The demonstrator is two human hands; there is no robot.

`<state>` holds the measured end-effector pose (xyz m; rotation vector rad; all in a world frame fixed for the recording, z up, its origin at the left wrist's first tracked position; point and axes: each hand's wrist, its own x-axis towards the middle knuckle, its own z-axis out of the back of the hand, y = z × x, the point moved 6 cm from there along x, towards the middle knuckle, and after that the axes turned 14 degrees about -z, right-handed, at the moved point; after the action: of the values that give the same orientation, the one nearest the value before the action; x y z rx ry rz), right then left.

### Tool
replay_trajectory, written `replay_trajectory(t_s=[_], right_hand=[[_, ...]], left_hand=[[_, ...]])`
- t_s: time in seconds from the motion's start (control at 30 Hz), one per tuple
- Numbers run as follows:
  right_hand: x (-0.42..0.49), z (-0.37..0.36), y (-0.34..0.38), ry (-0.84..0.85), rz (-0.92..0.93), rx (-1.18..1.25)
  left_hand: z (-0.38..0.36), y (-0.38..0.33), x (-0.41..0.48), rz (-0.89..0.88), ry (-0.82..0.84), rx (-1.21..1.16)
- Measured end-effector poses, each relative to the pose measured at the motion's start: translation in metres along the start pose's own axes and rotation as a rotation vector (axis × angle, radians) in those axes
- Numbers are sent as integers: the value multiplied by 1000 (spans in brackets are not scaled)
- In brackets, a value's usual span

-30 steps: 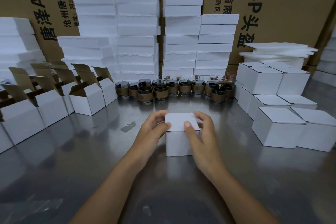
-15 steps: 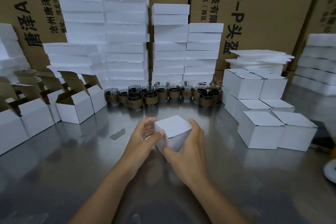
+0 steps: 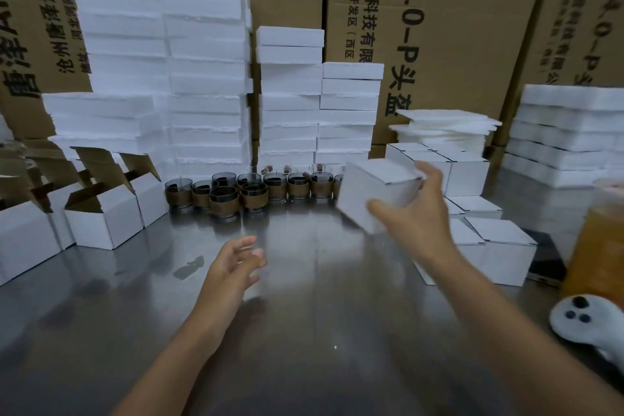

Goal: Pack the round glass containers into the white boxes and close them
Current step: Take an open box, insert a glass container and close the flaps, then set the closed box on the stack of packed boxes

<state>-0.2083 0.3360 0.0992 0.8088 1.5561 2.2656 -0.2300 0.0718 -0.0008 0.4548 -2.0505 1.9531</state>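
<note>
Cardboard box (image 3: 374, 191), white, cube-shaped, flaps closed, tilted in the air, gripped by my right hand (image 3: 417, 213): thumb on the near face, fingers over the far edge. My left hand (image 3: 236, 263) hovers over the shiny steel table (image 3: 304, 321), fingers loosely spread, empty. Round glass jars (image 3: 253, 192) with brown bands sit at the back. Brown cartons (image 3: 439, 27) read "4.0-P".

left hand (image 3: 236, 265) motion-blurred, orange cup (image 3: 599, 246) edge-cropped
</note>
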Motion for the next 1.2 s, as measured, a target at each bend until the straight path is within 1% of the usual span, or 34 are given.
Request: replay_trajectory(t_s=[0.1, 0.23, 0.33, 0.53, 0.63, 0.93, 1.07, 1.13, 1.2], right_hand=[[44, 45, -4, -130, -30, -69], [85, 94, -29, -291, -112, -100], [101, 113, -49, -358, -147, -167], [121, 113, -73, -416, -179, -233], [128, 108, -77, -430, -196, -226], [139, 107, -95, -381, -189, -201], [132, 107, -90, -340, -220, -182], [124, 106, -69, -389, -123, -243], [109, 97, -36, -423, 75, -308]], left_hand=[[1, 2, 1, -1, -7, 13], [2, 5, 5, -5, -11, 42], [-2, 8, 8, -16, -9, 49], [-3, 13, 17, -69, -27, 85], [-3, 16, 22, -91, -52, 93], [-6, 16, 25, -102, -54, 99], [-7, 14, 24, -104, -60, 101], [-8, 13, 24, -102, -56, 102], [-8, 12, 23, -102, -49, 105]])
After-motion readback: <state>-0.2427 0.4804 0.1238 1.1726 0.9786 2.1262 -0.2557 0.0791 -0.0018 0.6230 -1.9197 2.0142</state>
